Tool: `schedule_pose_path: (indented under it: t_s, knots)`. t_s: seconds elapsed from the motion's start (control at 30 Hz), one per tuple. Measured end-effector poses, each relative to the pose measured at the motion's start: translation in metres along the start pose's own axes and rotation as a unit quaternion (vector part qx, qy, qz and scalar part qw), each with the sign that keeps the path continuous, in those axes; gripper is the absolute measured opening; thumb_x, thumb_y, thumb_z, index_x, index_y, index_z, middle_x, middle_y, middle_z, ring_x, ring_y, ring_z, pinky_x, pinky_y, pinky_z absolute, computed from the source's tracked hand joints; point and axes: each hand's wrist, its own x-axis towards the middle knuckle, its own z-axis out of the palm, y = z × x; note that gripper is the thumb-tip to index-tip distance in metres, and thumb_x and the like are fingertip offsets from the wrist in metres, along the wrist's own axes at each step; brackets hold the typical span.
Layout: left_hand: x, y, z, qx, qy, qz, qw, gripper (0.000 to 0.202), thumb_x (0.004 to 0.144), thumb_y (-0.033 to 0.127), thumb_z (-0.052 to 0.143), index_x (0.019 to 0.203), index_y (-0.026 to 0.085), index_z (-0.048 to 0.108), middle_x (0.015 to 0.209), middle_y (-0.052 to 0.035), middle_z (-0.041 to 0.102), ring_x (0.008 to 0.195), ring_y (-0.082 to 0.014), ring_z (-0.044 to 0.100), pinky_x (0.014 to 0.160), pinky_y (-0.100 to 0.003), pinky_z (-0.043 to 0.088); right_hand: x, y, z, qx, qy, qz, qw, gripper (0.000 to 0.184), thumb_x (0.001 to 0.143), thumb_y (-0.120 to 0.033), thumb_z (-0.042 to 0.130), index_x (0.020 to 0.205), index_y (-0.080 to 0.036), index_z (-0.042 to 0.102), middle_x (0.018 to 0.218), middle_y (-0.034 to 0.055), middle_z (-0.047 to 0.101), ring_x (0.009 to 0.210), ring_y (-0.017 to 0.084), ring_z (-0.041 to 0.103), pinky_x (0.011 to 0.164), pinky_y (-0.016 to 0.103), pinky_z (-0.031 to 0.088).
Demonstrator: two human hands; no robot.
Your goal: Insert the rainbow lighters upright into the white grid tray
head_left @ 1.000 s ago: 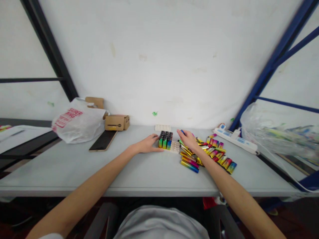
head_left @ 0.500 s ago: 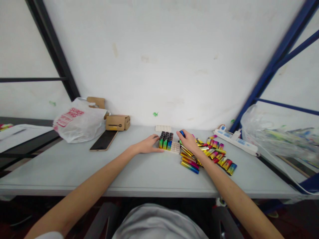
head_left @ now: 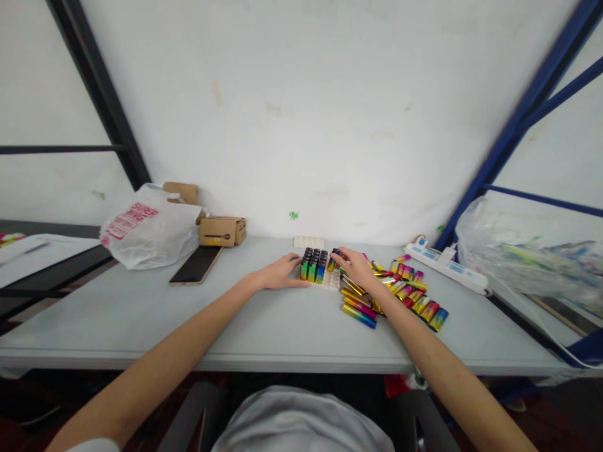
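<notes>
My left hand (head_left: 281, 272) rests at the left of a block of upright tubes, its thumb along the front and its fingers spread at the side, touching the block. These black-topped tubes (head_left: 311, 271) have shiny bodies fading from green to yellow and blue. They stand in rows in a white tray with round pockets (head_left: 332, 280), whose right part shows bare. My right hand (head_left: 354, 265) pinches one dark-topped shiny tube (head_left: 331, 262) upright over the tray's back right. Whether its lower end sits in a pocket I cannot tell. Beside that hand lies a loose pile of shiny tubes (head_left: 358, 316).
Behind the block lies another white tray (head_left: 308, 242). A phone (head_left: 195, 265), a cardboard box (head_left: 222, 231) and a white plastic bag (head_left: 153, 229) are at the left. A power strip (head_left: 447, 269) and a clear bag (head_left: 513, 251) are at the right.
My right hand has moved slightly left and turned the tube upright, bringing it over the tray beside the standing tubes. My left hand has stayed in place.
</notes>
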Motion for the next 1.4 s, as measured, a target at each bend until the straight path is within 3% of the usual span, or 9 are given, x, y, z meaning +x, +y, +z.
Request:
schedule_pose_path:
  t_s: [0.2,0.47,0.63,0.83,1.03,1.13,1.23,1.3,1.4]
  knots:
    - [0.0,0.002,0.0,-0.008,0.002,-0.004,1.0,0.093,0.089,0.084,0.07,0.152,0.016,0.061,0.158,-0.0197,0.058,0.148,-0.04,0.056,0.129,-0.047,0.041,-0.002,-0.005,0.0,0.011,-0.026,-0.021,0.999,0.029,0.112,-0.044,0.051,0.111,-0.024,0.072,0.101,0.0059,0.081,0.092,0.024,0.073,0.083,0.03,0.051]
    - [0.0,0.003,0.0,-0.006,0.001,-0.004,1.0,0.093,0.089,0.087,0.069,0.151,0.018,0.06,0.158,-0.0185,0.058,0.147,-0.0389,0.056,0.129,-0.045,0.041,-0.001,0.002,0.008,0.001,-0.064,-0.009,0.998,0.024,0.113,-0.039,0.051,0.114,-0.022,0.068,0.1,0.0067,0.081,0.089,0.024,0.074,0.08,0.03,0.051]
    - [0.0,0.004,-0.001,-0.004,-0.003,-0.007,1.0,0.095,0.089,0.087,0.068,0.152,0.016,0.059,0.159,-0.0197,0.057,0.149,-0.0396,0.054,0.13,-0.045,0.04,0.0,0.008,0.004,-0.053,-0.127,-0.038,0.99,0.023,0.108,-0.033,0.062,0.121,-0.017,0.073,0.115,0.0135,0.083,0.102,0.028,0.077,0.093,0.035,0.055]
    - [0.0,0.005,-0.001,0.004,-0.008,-0.003,1.0,0.1,0.091,0.089,0.064,0.153,0.011,0.057,0.16,-0.0227,0.055,0.149,-0.0391,0.053,0.13,-0.043,0.038,-0.003,0.029,-0.02,-0.099,-0.129,-0.048,0.985,0.035,0.103,-0.027,0.067,0.136,-0.016,0.074,0.141,0.017,0.076,0.13,0.03,0.071,0.115,0.041,0.05]
    - [0.0,0.003,0.0,0.002,0.002,0.002,1.0,0.093,0.09,0.088,0.067,0.148,0.016,0.061,0.16,-0.0194,0.058,0.147,-0.0391,0.054,0.129,-0.045,0.04,-0.007,0.04,-0.034,-0.201,-0.193,0.036,0.96,0.036,0.101,-0.033,0.073,0.13,-0.013,0.077,0.116,0.0175,0.082,0.107,0.029,0.075,0.093,0.032,0.054]
    - [0.0,0.004,-0.001,-0.002,-0.004,-0.002,1.0,0.093,0.09,0.087,0.068,0.15,0.015,0.06,0.161,-0.0193,0.056,0.149,-0.039,0.053,0.13,-0.044,0.04,-0.006,0.031,-0.029,-0.226,-0.189,0.053,0.954,0.024,0.104,-0.025,0.066,0.121,-0.013,0.078,0.111,0.0169,0.083,0.101,0.027,0.075,0.088,0.03,0.051]
    - [0.0,0.004,-0.002,0.001,-0.003,-0.001,1.0,0.094,0.09,0.087,0.067,0.151,0.015,0.06,0.159,-0.0194,0.057,0.148,-0.0393,0.054,0.129,-0.044,0.04,-0.003,0.022,-0.022,-0.211,-0.146,0.034,0.966,0.02,0.107,-0.021,0.06,0.115,-0.014,0.076,0.116,0.0179,0.082,0.106,0.026,0.075,0.093,0.03,0.05]
    - [0.0,0.003,-0.002,0.005,0.0,0.002,1.0,0.094,0.091,0.088,0.066,0.151,0.015,0.06,0.158,-0.0194,0.058,0.147,-0.0392,0.055,0.129,-0.044,0.041,-0.002,0.021,-0.019,-0.166,-0.107,0.034,0.98,0.019,0.108,-0.022,0.058,0.117,-0.015,0.073,0.119,0.0175,0.082,0.106,0.025,0.075,0.093,0.03,0.051]
    - [0.0,0.001,0.0,0.011,0.002,0.009,1.0,0.096,0.091,0.09,0.064,0.152,0.016,0.059,0.158,-0.0185,0.058,0.146,-0.0377,0.055,0.129,-0.042,0.041,-0.001,0.023,-0.015,-0.056,-0.079,0.064,0.993,0.021,0.109,-0.027,0.055,0.125,-0.018,0.066,0.106,0.012,0.084,0.09,0.022,0.076,0.084,0.03,0.053]
